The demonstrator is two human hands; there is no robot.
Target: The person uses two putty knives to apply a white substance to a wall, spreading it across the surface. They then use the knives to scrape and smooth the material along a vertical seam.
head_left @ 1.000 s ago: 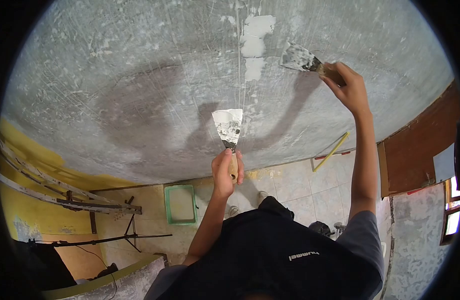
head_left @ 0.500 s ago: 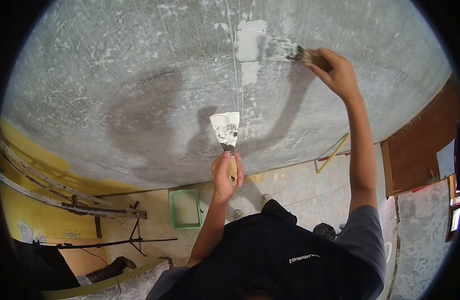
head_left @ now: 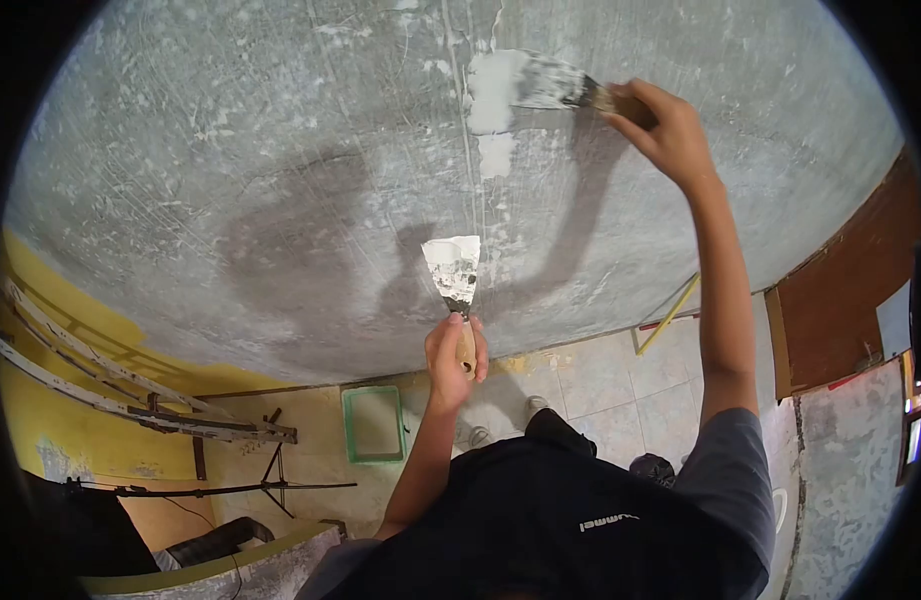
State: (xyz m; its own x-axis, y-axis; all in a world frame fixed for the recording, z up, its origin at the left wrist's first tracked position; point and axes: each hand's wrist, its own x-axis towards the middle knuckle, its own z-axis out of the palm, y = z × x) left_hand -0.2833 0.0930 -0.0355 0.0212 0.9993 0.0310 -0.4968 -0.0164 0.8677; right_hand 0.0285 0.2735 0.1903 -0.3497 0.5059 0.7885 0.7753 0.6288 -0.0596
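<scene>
In the middle of the frame, the left hand (head_left: pixel 448 365) grips the handle of a smeared scraper (head_left: pixel 452 275), blade upward, with white paste (head_left: pixel 450 248) along its top edge. Toward the upper right, the right hand (head_left: pixel 670 130) clasps a second scraper (head_left: pixel 552 82), its blurred blade overlapping the right side of a white patch (head_left: pixel 490 100) on the grey wall (head_left: pixel 310 110). Farther off, left of centre below, a green tray (head_left: pixel 348 428) sits on the tiled floor (head_left: pixel 605 375).
</scene>
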